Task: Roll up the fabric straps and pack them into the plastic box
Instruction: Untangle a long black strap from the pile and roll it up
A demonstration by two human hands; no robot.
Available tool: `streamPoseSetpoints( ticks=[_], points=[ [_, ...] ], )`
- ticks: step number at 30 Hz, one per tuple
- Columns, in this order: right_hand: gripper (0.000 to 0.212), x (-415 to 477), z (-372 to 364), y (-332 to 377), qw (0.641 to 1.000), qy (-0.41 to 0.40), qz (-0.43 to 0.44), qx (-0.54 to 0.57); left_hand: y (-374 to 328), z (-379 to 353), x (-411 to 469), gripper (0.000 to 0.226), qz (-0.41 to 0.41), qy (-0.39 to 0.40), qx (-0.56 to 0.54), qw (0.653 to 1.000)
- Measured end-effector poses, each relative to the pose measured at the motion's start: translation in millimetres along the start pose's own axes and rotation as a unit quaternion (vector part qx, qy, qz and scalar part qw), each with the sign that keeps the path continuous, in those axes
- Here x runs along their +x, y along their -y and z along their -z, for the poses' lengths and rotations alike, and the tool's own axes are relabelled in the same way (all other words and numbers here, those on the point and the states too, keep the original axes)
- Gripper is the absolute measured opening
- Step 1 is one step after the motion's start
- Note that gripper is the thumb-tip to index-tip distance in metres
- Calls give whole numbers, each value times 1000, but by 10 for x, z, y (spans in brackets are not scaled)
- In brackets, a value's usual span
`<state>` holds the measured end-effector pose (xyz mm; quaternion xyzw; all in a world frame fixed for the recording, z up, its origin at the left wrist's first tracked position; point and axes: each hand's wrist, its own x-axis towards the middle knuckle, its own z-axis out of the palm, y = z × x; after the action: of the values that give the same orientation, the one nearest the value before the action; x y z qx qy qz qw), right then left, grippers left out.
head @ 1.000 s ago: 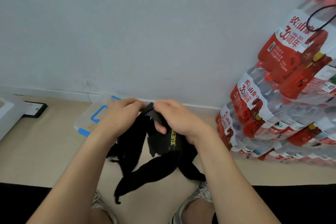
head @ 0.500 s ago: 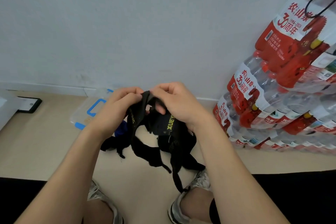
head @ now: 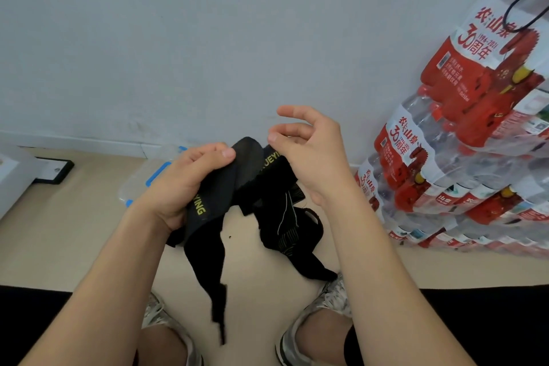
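While stacked bottle packs (head: pixel 463 157) are leaning by the wall on the right, the plastic box (head: pixel 139 183) is lying on the floor behind the left hand (head: pixel 184 184). Black fabric straps (head: pixel 246 187) are hanging above the floor. The left hand is gripping them, fingers curled together. The right hand (head: pixel 312 154) is touching their top edge with one fingertip, fingers loosely spread.

Two hands (head: pixel 190 184) (head: pixel 315 163), two shoes (head: pixel 329 297) (head: pixel 162 318), one box (head: pixel 139 184) — tangled straps (head: pixel 237 184).
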<state>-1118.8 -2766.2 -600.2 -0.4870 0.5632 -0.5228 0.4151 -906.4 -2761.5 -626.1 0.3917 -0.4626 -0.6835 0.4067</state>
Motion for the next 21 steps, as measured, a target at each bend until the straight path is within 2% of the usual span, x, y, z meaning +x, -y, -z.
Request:
streamPoseSetpoints(
  ticks=[2, 4, 6, 8, 11, 13, 16, 19, 21],
  points=[
    [38, -5, -39, -1, 997, -40, 38, -58, -39, 8, -11, 28, -6, -6, -23, 1000],
    [36, -10, -69, 11, 991, -86, 73, -67, -86, -29, -29, 25, -12, -2, -42, 999],
    [29, -17, -103, 45, 987, -136, 84, -3, -85, -56, -24, 22, -37, 16, -11, 999],
    [24, -18, -154, 72, 978, -177, 59, 96, -71, -114, -15, 22, -53, 48, 68, 995],
    [27, -1, -199, 86, 954, -191, 1, 230, -54, -201, -16, 32, -29, 44, 155, 986],
    [39, 46, -170, 52, 951, -164, -33, 261, -65, -217, -16, 42, -1, 13, 190, 982],
    [49, 93, -109, -73, 951, -62, -106, 282, -106, -236, -10, 36, -1, -23, 184, 983],
    [24, 60, -95, -258, 925, 54, -204, 315, -154, -272, 25, 34, -7, -97, 84, 992],
    [50, 21, -101, -468, 907, 149, -234, 318, -183, -277, 50, 37, 0, -137, 39, 990]
  ],
)
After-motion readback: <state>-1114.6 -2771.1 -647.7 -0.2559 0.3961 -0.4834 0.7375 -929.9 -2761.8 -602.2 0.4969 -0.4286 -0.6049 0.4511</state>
